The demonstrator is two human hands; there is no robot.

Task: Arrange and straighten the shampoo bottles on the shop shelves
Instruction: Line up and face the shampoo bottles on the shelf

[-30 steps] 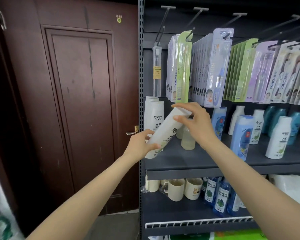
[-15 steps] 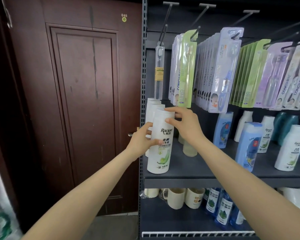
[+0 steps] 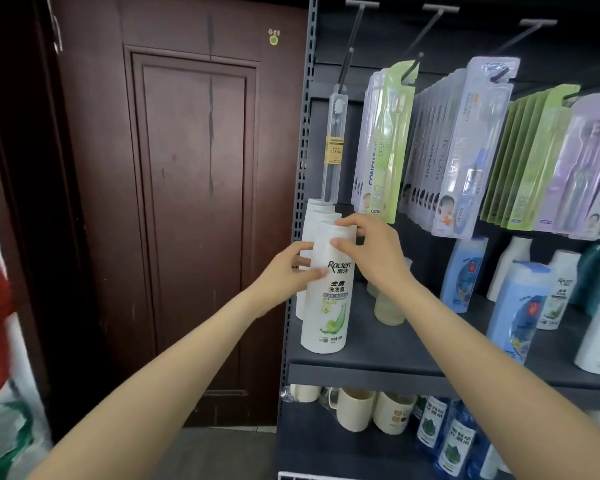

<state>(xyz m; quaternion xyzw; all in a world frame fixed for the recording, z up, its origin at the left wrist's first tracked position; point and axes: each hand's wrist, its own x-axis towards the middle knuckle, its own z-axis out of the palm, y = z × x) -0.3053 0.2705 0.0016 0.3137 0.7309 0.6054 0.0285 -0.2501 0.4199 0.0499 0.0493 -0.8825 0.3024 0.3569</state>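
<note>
**Item: white Racien shampoo bottle, front of left row**

Racien bottle stood upright at the shelf front edge. Left hand gripped its side; right hand held the cap end. Recommended: square label forward, align with white bottles behind, then release.

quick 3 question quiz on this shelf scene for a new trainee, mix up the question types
1. True or false: the white Raclen bottle held by both hands lies on its side.
2. Which hand grips that bottle near its cap? A) left hand B) right hand
3. What hangs on the hooks above the bottles?

Key
1. False: it stands upright at the front edge of the shelf.
2. B
3. Packaged toothbrushes.
</note>
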